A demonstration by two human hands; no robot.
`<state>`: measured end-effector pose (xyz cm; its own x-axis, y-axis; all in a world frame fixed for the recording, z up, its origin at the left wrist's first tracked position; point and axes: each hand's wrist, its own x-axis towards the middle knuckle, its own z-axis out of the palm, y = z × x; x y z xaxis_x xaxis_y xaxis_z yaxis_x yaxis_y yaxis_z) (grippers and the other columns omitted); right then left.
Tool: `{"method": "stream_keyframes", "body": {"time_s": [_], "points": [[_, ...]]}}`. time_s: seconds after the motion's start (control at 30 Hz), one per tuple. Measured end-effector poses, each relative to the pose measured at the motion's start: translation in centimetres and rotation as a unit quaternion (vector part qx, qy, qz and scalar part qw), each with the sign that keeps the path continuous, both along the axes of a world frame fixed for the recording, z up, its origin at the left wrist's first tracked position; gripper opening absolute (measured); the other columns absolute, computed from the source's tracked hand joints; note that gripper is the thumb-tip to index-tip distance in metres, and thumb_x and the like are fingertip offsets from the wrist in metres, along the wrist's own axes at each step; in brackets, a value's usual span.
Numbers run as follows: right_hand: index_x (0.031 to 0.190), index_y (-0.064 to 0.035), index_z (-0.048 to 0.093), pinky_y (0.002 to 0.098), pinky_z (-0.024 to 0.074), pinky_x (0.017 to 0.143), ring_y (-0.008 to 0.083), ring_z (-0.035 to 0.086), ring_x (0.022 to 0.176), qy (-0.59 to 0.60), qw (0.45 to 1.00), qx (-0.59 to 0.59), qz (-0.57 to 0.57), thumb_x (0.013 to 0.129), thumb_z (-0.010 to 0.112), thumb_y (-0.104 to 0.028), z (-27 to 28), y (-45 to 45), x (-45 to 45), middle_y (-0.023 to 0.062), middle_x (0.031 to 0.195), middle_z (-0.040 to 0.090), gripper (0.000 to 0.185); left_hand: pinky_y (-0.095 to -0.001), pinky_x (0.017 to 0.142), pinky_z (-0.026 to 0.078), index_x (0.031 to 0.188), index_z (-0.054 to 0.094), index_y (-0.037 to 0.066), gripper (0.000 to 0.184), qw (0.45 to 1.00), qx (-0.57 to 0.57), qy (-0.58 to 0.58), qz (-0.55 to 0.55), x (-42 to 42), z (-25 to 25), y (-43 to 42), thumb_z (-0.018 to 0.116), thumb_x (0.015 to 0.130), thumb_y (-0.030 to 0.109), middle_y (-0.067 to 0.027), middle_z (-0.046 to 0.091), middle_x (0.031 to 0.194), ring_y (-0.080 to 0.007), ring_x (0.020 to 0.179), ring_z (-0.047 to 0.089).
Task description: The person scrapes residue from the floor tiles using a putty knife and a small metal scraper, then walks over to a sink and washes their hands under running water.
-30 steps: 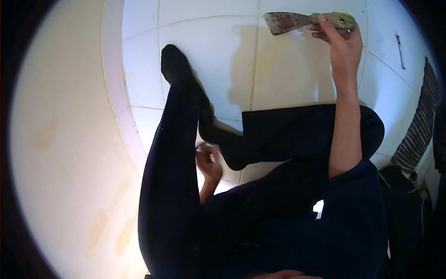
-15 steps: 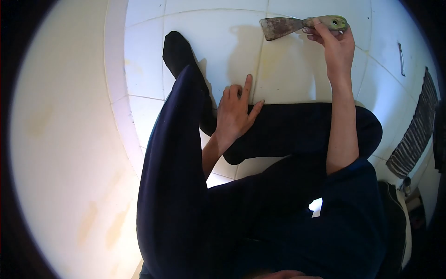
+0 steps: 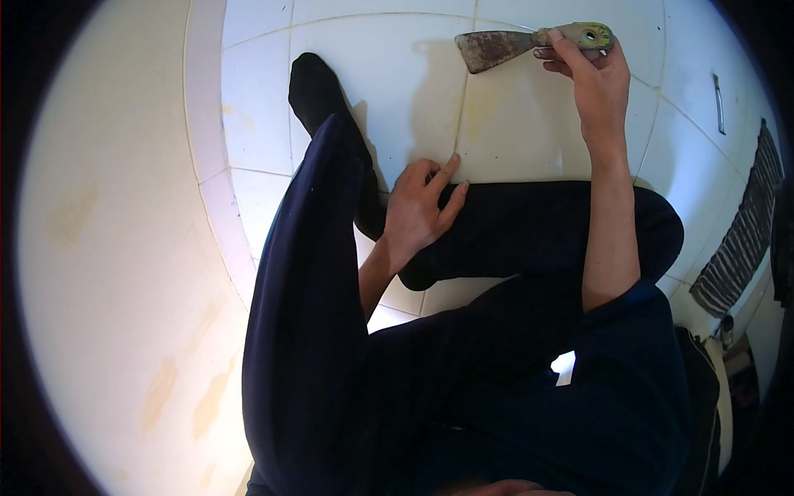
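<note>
A putty knife (image 3: 496, 50) with a stained, rusty blade and a worn yellow-green handle is gripped in my right hand (image 3: 600, 87) at the top right. Its blade points left, above the white floor tiles (image 3: 397, 74). The thumb lies over the handle and the other fingers curl beneath it. My left hand (image 3: 418, 207) holds nothing and rests by my folded leg, its fingers loosely bent and apart. The index fingertip points toward a tile joint; whether it touches the floor I cannot tell.
To the left stands a pale wall (image 3: 116, 248) with brownish patches. A thin metal tool (image 3: 719, 103) lies on the tiles at the right, near a dark striped mat (image 3: 736, 227). My black-socked foot (image 3: 318, 91) stretches toward the top left.
My left index finger has bent and drawn back toward the palm. The putty knife and right hand have shifted slightly left, with the knife still held.
</note>
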<state>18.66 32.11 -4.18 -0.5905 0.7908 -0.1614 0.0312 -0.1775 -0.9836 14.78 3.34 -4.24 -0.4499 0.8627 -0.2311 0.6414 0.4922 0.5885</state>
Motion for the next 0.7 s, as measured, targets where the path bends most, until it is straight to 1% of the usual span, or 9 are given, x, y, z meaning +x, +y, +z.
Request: {"method": "stream_keyframes", "body": {"time_s": [0.1, 0.2, 0.3, 0.4, 0.5, 0.6, 0.7], "points": [[0.106, 0.0019, 0.058, 0.0308, 0.0580, 0.074, 0.0203, 0.072, 0.081, -0.005, 1.000, 0.004, -0.002, 0.089, 0.073, -0.011, 0.0, 0.0, 0.0, 0.0117, 0.095, 0.070, 0.026, -0.0394, 0.076, 0.052, 0.142, 0.050, 0.002, 0.059, 0.988, 0.099, -0.009, 0.116, 0.5, 0.5, 0.6, 0.070, 0.090, 0.022, -0.0190, 0.055, 0.104, -0.0319, 0.088, 0.058], [0.106, 0.0020, 0.058, 0.0305, 0.0576, 0.073, 0.0200, 0.072, 0.080, -0.014, 1.000, 0.007, -0.010, 0.089, 0.073, -0.011, 0.2, -0.2, -0.1, 0.0114, 0.095, 0.070, 0.027, -0.0389, 0.074, 0.051, 0.140, 0.052, 0.003, 0.057, 0.991, 0.036, -0.003, 0.131, 0.2, -0.1, 0.8, 0.071, 0.089, 0.020, -0.0182, 0.055, 0.102, -0.0312, 0.085, 0.058], [0.106, 0.0042, 0.056, 0.0298, 0.0580, 0.071, 0.0186, 0.071, 0.080, -0.015, 1.000, 0.003, -0.007, 0.087, 0.075, -0.014, 0.2, -0.2, -0.1, 0.0122, 0.094, 0.069, 0.032, -0.0379, 0.074, 0.051, 0.139, 0.053, 0.001, 0.056, 0.999, 0.013, -0.027, -0.020, -0.3, -0.2, 0.1, 0.070, 0.089, 0.018, -0.0172, 0.056, 0.101, -0.0311, 0.086, 0.058], [0.106, 0.0053, 0.055, 0.0296, 0.0582, 0.070, 0.0179, 0.070, 0.081, -0.020, 1.000, 0.004, -0.002, 0.087, 0.075, -0.016, 0.3, -0.2, -0.1, 0.0127, 0.094, 0.069, 0.035, -0.0381, 0.074, 0.051, 0.139, 0.054, 0.005, 0.055, 0.997, 0.068, -0.027, -0.027, 0.0, -0.1, 0.5, 0.070, 0.089, 0.018, -0.0165, 0.055, 0.099, -0.0303, 0.085, 0.058], [0.107, 0.0037, 0.057, 0.0304, 0.0574, 0.072, 0.0192, 0.071, 0.080, -0.022, 1.000, 0.006, -0.002, 0.088, 0.074, -0.014, 0.3, -0.2, -0.1, 0.0119, 0.095, 0.070, 0.031, -0.0368, 0.075, 0.050, 0.136, 0.059, 0.006, 0.051, 0.982, 0.121, 0.052, 0.132, -0.3, -0.5, 1.6, 0.071, 0.088, 0.018, -0.0136, 0.056, 0.095, -0.0284, 0.084, 0.057], [0.107, 0.0030, 0.058, 0.0308, 0.0570, 0.073, 0.0197, 0.071, 0.080, -0.022, 1.000, 0.004, 0.000, 0.088, 0.074, -0.012, 0.4, -0.3, 0.0, 0.0114, 0.095, 0.070, 0.030, -0.0375, 0.074, 0.048, 0.138, 0.056, 0.005, 0.055, 0.998, 0.054, 0.026, 0.027, -1.6, -0.8, 1.5, 0.071, 0.087, 0.016, -0.0143, 0.055, 0.092, -0.0288, 0.081, 0.056], [0.108, 0.0030, 0.058, 0.0308, 0.0568, 0.073, 0.0195, 0.071, 0.080, -0.038, 0.999, 0.001, 0.002, 0.088, 0.074, -0.013, 0.6, -0.3, -0.1, 0.0112, 0.095, 0.070, 0.030, -0.0376, 0.073, 0.047, 0.138, 0.055, 0.001, 0.056, 0.989, 0.115, -0.024, -0.091, -1.5, -1.4, 1.2, 0.072, 0.086, 0.016, -0.0134, 0.054, 0.088, -0.0290, 0.080, 0.055]]}}
